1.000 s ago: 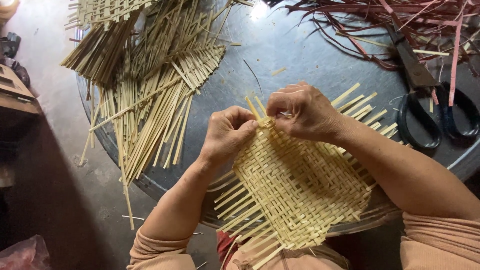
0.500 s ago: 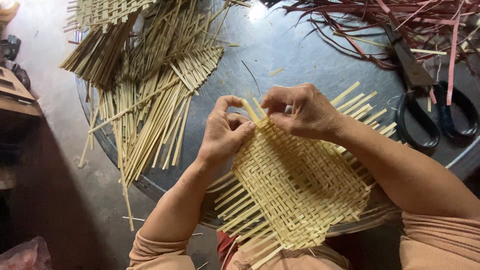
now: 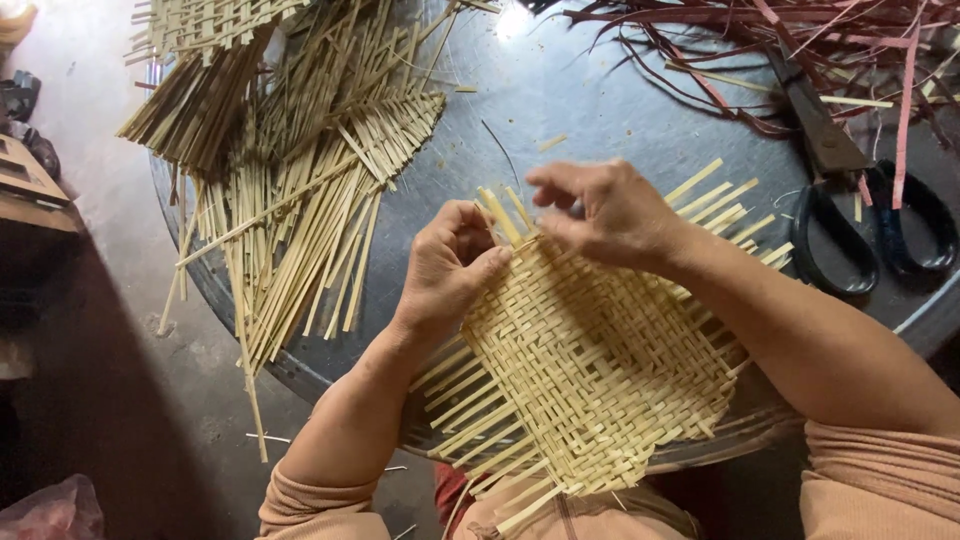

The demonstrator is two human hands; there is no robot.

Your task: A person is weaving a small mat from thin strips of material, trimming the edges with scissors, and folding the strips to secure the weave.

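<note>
A round dark metal worktop [image 3: 600, 110] fills most of the view, its rim curving down to the left over a grey floor [image 3: 110, 300]; across its left half lies a wide scatter of loose pale bamboo strips [image 3: 300, 190], fanned and heaped, some overhanging the edge; at the far right corner sits a tangle of dark red strips [image 3: 800, 40]. Nearest the person lies a woven bamboo mat [image 3: 590, 370], a flat square of plaited pale strips with loose ends sticking out on every side, resting at the near rim and partly over the lap. Large black-handled scissors [image 3: 850, 210] lie on the worktop to the right of the mat, blades pointing away. The left hand [image 3: 448, 262] presses on the mat's far left corner, fingers curled together against the upright strip ends; the right hand [image 3: 605, 212] hovers just over the far edge, thumb and forefinger pinched close, though I cannot tell whether a strip lies between them.
</note>
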